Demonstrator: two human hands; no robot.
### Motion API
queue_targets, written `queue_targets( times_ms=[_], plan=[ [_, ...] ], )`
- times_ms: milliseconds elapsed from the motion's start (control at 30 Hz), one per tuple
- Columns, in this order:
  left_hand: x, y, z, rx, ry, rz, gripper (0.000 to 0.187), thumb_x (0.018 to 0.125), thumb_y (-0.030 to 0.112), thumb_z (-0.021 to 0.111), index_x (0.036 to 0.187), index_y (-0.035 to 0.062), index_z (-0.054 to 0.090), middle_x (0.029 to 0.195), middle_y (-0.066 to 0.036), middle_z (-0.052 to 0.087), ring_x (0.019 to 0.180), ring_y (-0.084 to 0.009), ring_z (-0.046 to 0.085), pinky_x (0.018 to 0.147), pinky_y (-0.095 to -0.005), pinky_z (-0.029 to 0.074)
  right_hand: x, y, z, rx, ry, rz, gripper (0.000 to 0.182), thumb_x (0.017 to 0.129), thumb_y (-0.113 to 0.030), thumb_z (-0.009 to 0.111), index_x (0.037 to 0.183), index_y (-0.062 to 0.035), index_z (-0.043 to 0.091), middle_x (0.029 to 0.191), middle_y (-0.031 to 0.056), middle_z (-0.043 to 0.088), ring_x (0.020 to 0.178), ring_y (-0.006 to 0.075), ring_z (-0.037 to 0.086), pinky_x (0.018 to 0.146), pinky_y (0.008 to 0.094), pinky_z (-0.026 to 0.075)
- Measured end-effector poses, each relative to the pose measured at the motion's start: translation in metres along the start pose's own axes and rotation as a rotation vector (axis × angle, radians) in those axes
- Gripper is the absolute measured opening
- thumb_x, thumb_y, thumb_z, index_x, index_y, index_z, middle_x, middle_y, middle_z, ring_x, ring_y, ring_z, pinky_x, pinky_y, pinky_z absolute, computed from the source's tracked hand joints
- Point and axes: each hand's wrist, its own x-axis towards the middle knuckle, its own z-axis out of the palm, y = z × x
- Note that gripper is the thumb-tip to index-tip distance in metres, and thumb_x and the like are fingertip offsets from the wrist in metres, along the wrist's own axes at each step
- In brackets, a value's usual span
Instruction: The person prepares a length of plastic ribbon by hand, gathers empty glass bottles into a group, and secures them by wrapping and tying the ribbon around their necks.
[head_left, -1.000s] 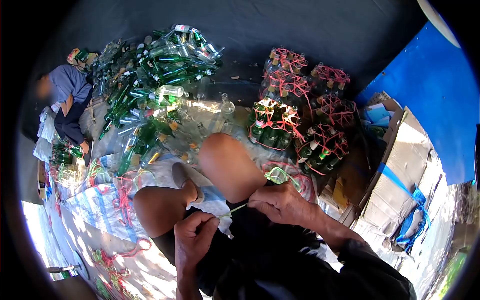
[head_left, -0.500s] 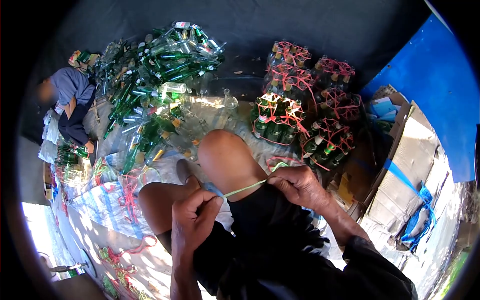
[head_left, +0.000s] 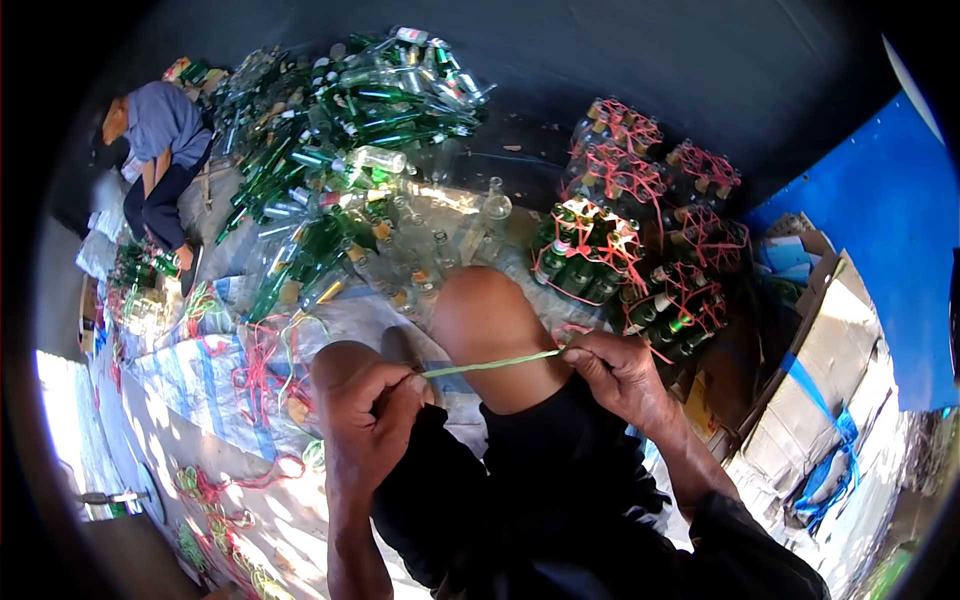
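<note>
A light green string [head_left: 492, 366] is stretched nearly level across my lap, in front of my bare knee. My left hand [head_left: 372, 415] pinches its left end, thumb against the curled fingers. At the other end my right hand [head_left: 615, 375] grips the string between thumb and forefinger. Just beyond the right hand stand bundles of green bottles [head_left: 585, 255], bound together with pink string [head_left: 600, 232]. A short piece of pink string also shows by the right fingertips.
A large heap of loose green and clear bottles [head_left: 370, 110] lies at the back left. A co-worker [head_left: 165, 140] sits beside it. Pink and green string tangles [head_left: 262, 375] lie on the sheeting at left. A cardboard box [head_left: 800, 360] and a blue panel [head_left: 870, 230] stand at right.
My hands have moved farther apart, so a longer stretch of green string shows between them. My view has shifted, and the surroundings sit differently in it.
</note>
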Motion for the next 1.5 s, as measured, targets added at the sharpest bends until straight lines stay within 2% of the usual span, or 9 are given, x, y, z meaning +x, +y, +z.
queue_targets(
  times_ms=[33,167,200,300,933,1000,1100,1267,1500],
  plan=[
    [-0.001,-0.003,-0.009,0.051,0.011,-0.007,0.004,0.094,0.0,0.069,0.092,-0.0039,0.068,0.067,-0.004,0.065,0.061,-0.0064,0.056,0.06,-0.0238,0.046,0.003,-0.004,0.004,-0.019,-0.009,0.003,0.009,0.098,-0.007,0.071,0.1,0.0022,0.071,0.096,0.0142,0.076,0.089,0.0223,0.075,0.078,0.0315,0.058],
    [-0.014,-0.024,-0.034,0.087,0.11,-0.073,0.005,0.093,0.0,0.07,0.091,-0.0038,0.068,0.065,-0.006,0.062,0.06,-0.0065,0.054,0.058,-0.0245,0.044,0.018,-0.021,0.017,-0.018,0.043,-0.119,0.008,0.096,-0.004,0.072,0.101,0.0024,0.071,0.091,0.0132,0.074,0.077,0.0236,0.071,0.072,0.0334,0.056],
    [-0.015,-0.026,-0.04,0.102,0.121,-0.083,0.005,0.093,0.0,0.07,0.089,-0.0034,0.068,0.063,-0.005,0.059,0.058,-0.0056,0.049,0.054,-0.0255,0.041,0.023,-0.028,0.021,-0.013,0.07,-0.14,0.004,0.093,-0.001,0.071,0.096,0.0016,0.071,0.087,0.0152,0.072,0.075,0.0285,0.072,0.068,0.0341,0.057],
    [-0.021,-0.044,-0.041,0.058,0.184,-0.077,0.006,0.094,0.001,0.071,0.089,-0.0022,0.068,0.067,0.004,0.053,0.062,-0.0023,0.043,0.055,-0.0236,0.034,0.028,-0.034,0.025,-0.019,0.034,-0.096,0.005,0.094,-0.001,0.071,0.096,0.0029,0.071,0.085,0.0148,0.072,0.072,0.024,0.07,0.067,0.0316,0.055],
    [-0.017,-0.018,-0.046,0.082,0.2,-0.113,0.005,0.092,0.002,0.071,0.088,0.0006,0.069,0.065,0.0,0.059,0.061,-0.0033,0.048,0.055,-0.0241,0.039,0.061,-0.014,0.031,0.034,0.025,-0.083,0.006,0.097,-0.002,0.069,0.095,0.0033,0.069,0.078,0.0094,0.067,0.067,0.0134,0.058,0.064,0.0286,0.049],
    [-0.013,-0.029,-0.048,0.107,0.21,-0.112,0.006,0.093,0.003,0.072,0.089,0.0004,0.069,0.065,0.0,0.059,0.061,-0.0034,0.049,0.054,-0.0239,0.038,0.069,-0.014,0.034,0.007,0.01,-0.116,0.005,0.097,-0.001,0.069,0.095,0.0033,0.069,0.078,0.0087,0.067,0.067,0.0133,0.057,0.063,0.0282,0.048],
    [0.002,-0.036,-0.052,0.009,0.227,-0.063,0.003,0.092,0.0,0.069,0.094,-0.0016,0.071,0.072,-0.008,0.069,0.065,-0.0056,0.059,0.058,-0.0271,0.047,0.081,-0.013,0.036,-0.018,0.018,-0.149,0.005,0.097,-0.002,0.07,0.096,0.003,0.069,0.077,0.0069,0.064,0.066,0.0128,0.055,0.062,0.0275,0.046],
    [0.017,-0.058,-0.07,0.033,0.277,-0.107,0.007,0.094,0.004,0.071,0.091,-0.0022,0.07,0.067,-0.003,0.063,0.062,-0.0038,0.053,0.056,-0.0249,0.043,0.099,-0.01,0.044,-0.023,0.025,-0.147,0.006,0.097,-0.003,0.071,0.097,0.0027,0.069,0.075,0.0047,0.063,0.065,0.0114,0.053,0.059,0.0269,0.044],
    [0.02,-0.089,-0.07,0.019,0.316,-0.191,0.008,0.095,0.003,0.07,0.089,-0.0016,0.07,0.073,-0.001,0.065,0.069,-0.0045,0.056,0.062,-0.024,0.046,0.111,-0.012,0.059,-0.061,0.046,-0.163,0.003,0.096,0.001,0.068,0.095,0.0033,0.07,0.076,0.0042,0.065,0.067,0.0092,0.056,0.062,0.0255,0.046]
  ],
)
